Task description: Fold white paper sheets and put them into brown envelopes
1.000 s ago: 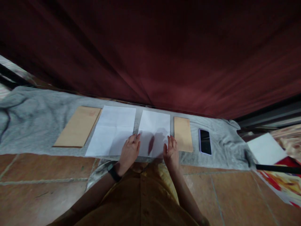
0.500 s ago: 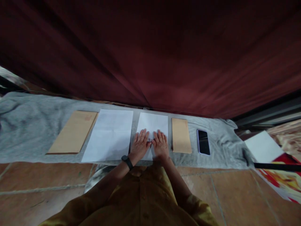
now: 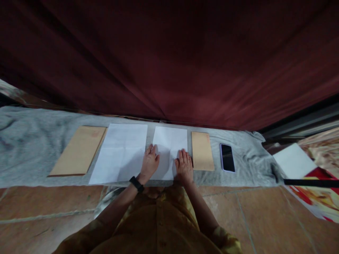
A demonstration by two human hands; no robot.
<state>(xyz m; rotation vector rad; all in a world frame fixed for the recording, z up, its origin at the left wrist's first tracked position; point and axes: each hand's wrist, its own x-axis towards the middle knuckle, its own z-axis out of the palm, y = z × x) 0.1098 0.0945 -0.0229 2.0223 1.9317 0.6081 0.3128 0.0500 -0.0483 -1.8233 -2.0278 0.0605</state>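
Observation:
A creased white sheet of paper (image 3: 171,137) lies flat on a grey cloth in front of me. My left hand (image 3: 149,164) is at its left edge, turned partly on its side with fingers stretched out and thumb apart. My right hand (image 3: 184,168) rests palm down near the sheet's right edge, fingers extended. Neither hand grips anything. Left of my left hand lies a larger white sheet (image 3: 123,144), with faint fold lines. To the right of my right hand is a small brown envelope (image 3: 202,151).
A larger brown envelope (image 3: 79,151) lies at the left, and a phone (image 3: 227,158) at the right. Both are on the grey cloth (image 3: 23,148). A dark red curtain (image 3: 169,70) hangs behind. White card (image 3: 294,161) and colourful printed material (image 3: 321,199) sit at far right.
My hands have moved apart from the middle of the sheet, the left toward its left edge and the right toward its right edge. My left hand has turned partly sideways.

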